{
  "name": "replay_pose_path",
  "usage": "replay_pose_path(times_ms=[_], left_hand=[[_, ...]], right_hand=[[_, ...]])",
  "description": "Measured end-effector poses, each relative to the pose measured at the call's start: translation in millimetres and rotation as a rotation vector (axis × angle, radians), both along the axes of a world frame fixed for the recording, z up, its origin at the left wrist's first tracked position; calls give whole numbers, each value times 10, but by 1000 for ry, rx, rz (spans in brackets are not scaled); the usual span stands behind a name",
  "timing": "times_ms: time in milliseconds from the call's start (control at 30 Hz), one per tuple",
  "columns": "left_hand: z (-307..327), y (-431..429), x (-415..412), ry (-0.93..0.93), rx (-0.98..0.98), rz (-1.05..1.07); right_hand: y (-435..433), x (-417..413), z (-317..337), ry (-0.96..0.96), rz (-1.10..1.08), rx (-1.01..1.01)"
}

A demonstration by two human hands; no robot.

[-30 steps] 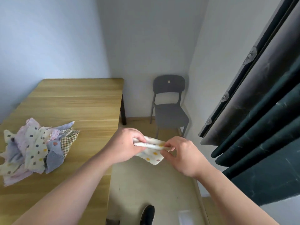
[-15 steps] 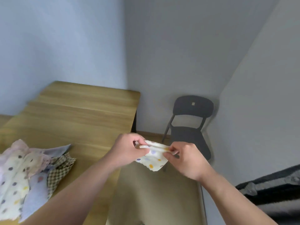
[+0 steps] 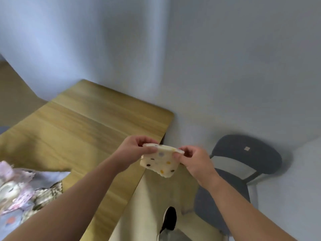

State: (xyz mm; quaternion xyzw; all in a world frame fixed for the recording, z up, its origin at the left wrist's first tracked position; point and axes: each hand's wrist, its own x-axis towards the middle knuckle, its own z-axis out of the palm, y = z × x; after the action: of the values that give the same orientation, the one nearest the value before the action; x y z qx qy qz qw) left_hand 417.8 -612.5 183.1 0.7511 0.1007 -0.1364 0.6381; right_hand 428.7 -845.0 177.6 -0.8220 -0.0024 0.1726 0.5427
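Head view: a small cream cloth point(image 3: 160, 161) with coloured dots is held up in the air between both hands, just past the right-hand edge of the tabletop point(image 3: 86, 129) and above the floor point(image 3: 152, 197). The cloth is folded. Its top edge is a thick fold running from one hand to the other, and the rest hangs below it with a zigzag lower edge. The left hand point(image 3: 137, 150) pinches the left end of the fold, thumb on the near face and fingers curled behind. The right hand point(image 3: 194, 164) pinches the right end the same way, thumb in front, fingers bent round the back. The left forearm crosses over the tabletop. At the far left of the tabletop lies a loose pile of fabric pieces point(image 3: 26, 192), blurred, with dotted, checked and plain grey-blue scraps, well apart from the held cloth. A dark grey chair point(image 3: 260, 157) stands by the pale wall, behind the right hand. A black shoe point(image 3: 169, 219) shows on the floor below the cloth
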Motion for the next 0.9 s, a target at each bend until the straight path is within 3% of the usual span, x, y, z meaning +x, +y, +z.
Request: replay_pose_path(times_ms=[267,367,467,733,800,900], left_hand=[[-420,74,1127,87,-4,203],[-735,86,1506,186,-84,273],[-1100,93,1933,257,-3,343],[-1628,185,3083,243,105,372],[-1682,209,3281,172,244,341],[-1744,241,3343,-87,688,66]], right_hand=[[257,1341,-483,92,78,39],[411,1685,-822,178,-53,63],[553,2033,-1174,321,-183,90],[794,2997,-1732,500,-361,152],[809,3185,-1784,462,-370,84],[761,3230,-1818,222,-203,-284]])
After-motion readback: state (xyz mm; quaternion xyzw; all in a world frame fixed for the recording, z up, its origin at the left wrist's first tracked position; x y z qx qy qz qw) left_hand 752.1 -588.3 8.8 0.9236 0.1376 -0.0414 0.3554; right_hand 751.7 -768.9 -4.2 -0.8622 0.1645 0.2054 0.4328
